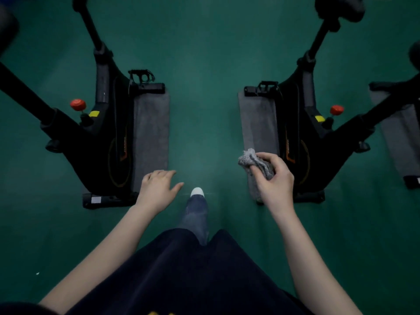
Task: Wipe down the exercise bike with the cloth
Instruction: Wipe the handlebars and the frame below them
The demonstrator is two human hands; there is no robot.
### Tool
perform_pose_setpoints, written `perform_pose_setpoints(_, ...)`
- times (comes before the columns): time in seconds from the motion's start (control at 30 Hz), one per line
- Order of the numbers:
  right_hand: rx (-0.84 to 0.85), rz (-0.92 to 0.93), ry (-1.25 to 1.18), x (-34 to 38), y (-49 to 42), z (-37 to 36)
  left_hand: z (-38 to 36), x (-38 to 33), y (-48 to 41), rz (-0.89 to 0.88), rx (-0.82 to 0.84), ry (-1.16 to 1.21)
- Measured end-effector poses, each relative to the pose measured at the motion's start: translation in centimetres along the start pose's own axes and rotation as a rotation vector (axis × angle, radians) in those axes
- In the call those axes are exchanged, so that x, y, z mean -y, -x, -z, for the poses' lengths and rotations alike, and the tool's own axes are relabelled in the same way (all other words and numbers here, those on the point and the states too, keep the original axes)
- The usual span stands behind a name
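Right hand (273, 178) grips cloth (254, 162) beside bike (302, 137)

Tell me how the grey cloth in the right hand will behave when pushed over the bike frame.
Probably floppy: the cloth bunches into folds where the right hand grips it. Likely light, since one hand holds it easily. Its nubby surface looks grippy rather than slippery, so it may drag and crumple on the bike.
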State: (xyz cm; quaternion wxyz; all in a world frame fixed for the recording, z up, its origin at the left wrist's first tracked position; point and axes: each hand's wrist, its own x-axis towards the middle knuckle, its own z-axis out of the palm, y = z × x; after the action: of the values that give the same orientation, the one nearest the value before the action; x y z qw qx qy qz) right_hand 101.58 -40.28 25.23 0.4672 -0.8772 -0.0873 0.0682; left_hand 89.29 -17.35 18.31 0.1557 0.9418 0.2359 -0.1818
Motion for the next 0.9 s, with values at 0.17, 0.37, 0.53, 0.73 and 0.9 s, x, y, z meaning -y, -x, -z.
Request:
perform_pose_setpoints(0.17,0.058,0.094,0.009,3.1,-8.1,-3.5,3.8,0.9,-6.8,0.033,-0.031,0.029)
perform_pose_setpoints(0.37,0.11,0.162,0.028,5.7,-15.2,-6.4,7.7,1.3,-12.9,0.063,-0.049,0.066)
perform_pose_setpoints(0.53,0.193,0.234,0.041,8.0,-20.7,-9.0,9.4,2.1,-15.7,0.159,-0.055,0.118)
perform_pose_setpoints(0.73,0.375,0.328,0.046,9.5,-27.5,-12.2,10.6,2.3,-18.6,0.342,-0.075,0.189)
perform_pose_setpoints(0.9,0.508,0.41,0.039,10.1,-35.5,-12.7,12.1,-0.1,-22.8,0.516,-0.11,0.263)
